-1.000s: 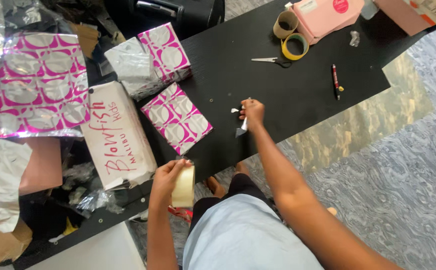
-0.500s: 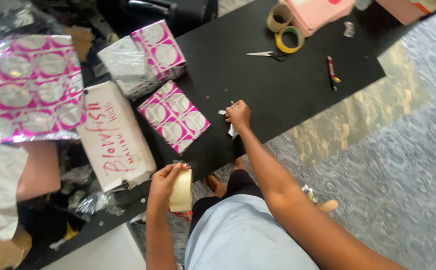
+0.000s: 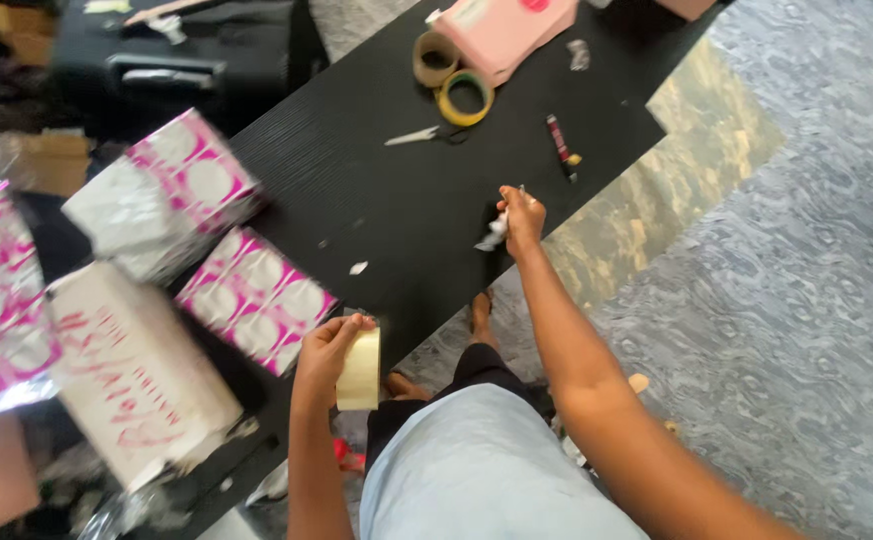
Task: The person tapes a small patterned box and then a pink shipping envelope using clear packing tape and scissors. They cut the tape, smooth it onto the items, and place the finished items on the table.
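Black tabletop is stretching ahead; her left hand is gripping a pale card, right hand pinching white scraps.

A black wood-grain bench runs diagonally over grey patterned carpet, daylight brightening a pale patch beside it.
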